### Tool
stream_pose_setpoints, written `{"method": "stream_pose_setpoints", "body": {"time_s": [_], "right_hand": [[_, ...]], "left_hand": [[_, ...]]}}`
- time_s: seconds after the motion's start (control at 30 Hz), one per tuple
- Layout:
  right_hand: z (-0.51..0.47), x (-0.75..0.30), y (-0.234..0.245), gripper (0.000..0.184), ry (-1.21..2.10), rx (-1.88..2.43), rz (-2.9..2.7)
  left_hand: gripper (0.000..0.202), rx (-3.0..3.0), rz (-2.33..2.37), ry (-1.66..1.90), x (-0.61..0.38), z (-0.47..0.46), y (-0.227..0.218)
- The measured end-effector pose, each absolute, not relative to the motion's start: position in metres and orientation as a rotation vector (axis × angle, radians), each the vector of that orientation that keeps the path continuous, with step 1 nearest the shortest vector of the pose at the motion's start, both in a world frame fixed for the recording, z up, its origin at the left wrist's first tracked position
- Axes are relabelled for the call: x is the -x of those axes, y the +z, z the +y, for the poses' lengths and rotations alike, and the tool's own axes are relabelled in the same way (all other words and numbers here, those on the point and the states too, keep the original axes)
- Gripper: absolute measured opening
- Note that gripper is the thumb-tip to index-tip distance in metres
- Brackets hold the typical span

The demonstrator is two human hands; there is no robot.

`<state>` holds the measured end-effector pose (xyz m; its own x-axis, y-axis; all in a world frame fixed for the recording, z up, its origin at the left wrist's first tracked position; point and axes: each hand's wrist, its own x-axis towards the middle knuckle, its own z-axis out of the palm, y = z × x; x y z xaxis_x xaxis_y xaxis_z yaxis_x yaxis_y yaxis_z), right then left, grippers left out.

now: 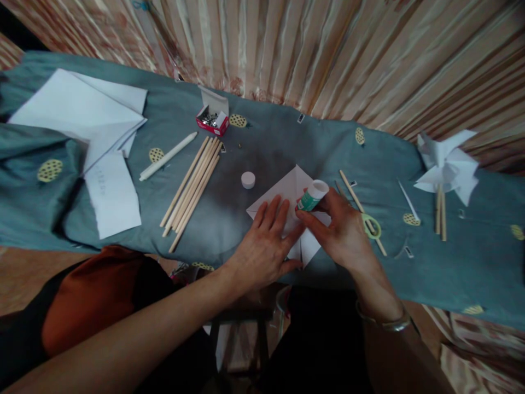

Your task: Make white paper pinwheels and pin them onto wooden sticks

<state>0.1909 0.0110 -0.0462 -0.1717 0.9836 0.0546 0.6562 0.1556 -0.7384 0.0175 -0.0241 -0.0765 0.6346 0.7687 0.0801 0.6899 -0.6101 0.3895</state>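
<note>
A folded square of white paper [274, 191] lies on the cloth-covered table in front of me. My left hand [266, 235] rests flat on it, fingers stretched out, holding nothing. In my right hand [340, 224] is a green and white glue stick [312, 196], tilted with its lower end down at the paper; the fingers hide part of that end. The white glue cap [248, 180] stands apart on the cloth, to the left of the paper. Just right of my right hand lie scissors with a light green handle [371, 225], partly hidden, over a thin wooden stick [353, 191].
Left of the paper lie several wooden sticks [192, 191], a white pen [168, 156] and an open red box [212, 117] of small metal pins. White paper sheets [90, 109] spread at far left. Paper pinwheels on sticks [445, 161] lie at right. A pleated curtain [262, 49] hangs behind.
</note>
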Motion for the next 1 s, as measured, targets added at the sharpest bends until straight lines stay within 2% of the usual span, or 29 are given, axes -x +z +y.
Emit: {"method": "stream_pose_setpoints", "body": {"time_s": [0.33, 0.5, 0.67, 0.87, 1.0], "right_hand": [[0.010, -0.199, -0.046, 0.029, 0.830, 1.522, -1.946], [0.012, -0.203, -0.046, 0.032, 1.006, 1.441, -1.645], [0.016, -0.210, -0.046, 0.029, 1.007, 1.411, -1.456], [0.019, -0.205, -0.056, 0.034, 1.047, 1.437, -1.469], [0.020, -0.201, -0.057, 0.028, 1.013, 1.436, -1.579]], "left_hand": [[0.078, -2.528, 1.162, 0.384, -0.017, -0.024, -0.077], [0.072, -2.514, 1.159, 0.380, -0.017, -0.023, -0.077], [0.072, -2.520, 1.165, 0.382, -0.017, -0.024, -0.079], [0.072, -2.536, 1.163, 0.380, -0.017, -0.024, -0.080], [0.072, -2.535, 1.159, 0.399, -0.017, -0.024, -0.079]]}}
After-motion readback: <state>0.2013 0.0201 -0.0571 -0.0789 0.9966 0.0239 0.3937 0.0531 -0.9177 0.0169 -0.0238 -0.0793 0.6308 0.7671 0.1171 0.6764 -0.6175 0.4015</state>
